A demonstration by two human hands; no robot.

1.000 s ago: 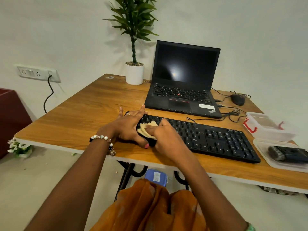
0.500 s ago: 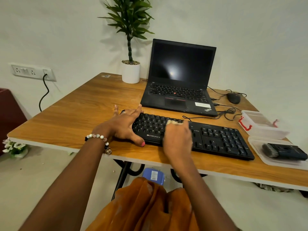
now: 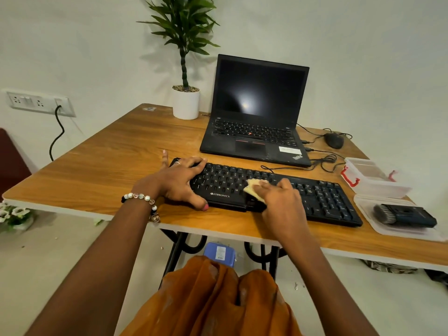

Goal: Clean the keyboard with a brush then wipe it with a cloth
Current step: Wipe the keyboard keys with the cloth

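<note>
A black keyboard (image 3: pixel 322 197) lies along the front of the wooden table (image 3: pixel 101 170). My left hand (image 3: pixel 177 180) rests on its left end, fingers spread over the keys and thumb at the front edge. My right hand (image 3: pixel 278 197) presses a pale yellow cloth (image 3: pixel 253 186) onto the middle keys; most of the cloth is hidden under the hand. The dark brush (image 3: pixel 402 214) lies in a clear lid (image 3: pixel 368 223) at the right edge of the table.
An open black laptop (image 3: pixel 257 112) stands behind the keyboard, with a mouse (image 3: pixel 334 140) and loose cables (image 3: pixel 324 161) to its right. A clear plastic box (image 3: pixel 378 179) sits at the right. A potted plant (image 3: pixel 185 103) stands at the back.
My right hand has slid the cloth from the keyboard's left end rightward to its middle. My left hand stays on the left end. The camera has shifted slightly.
</note>
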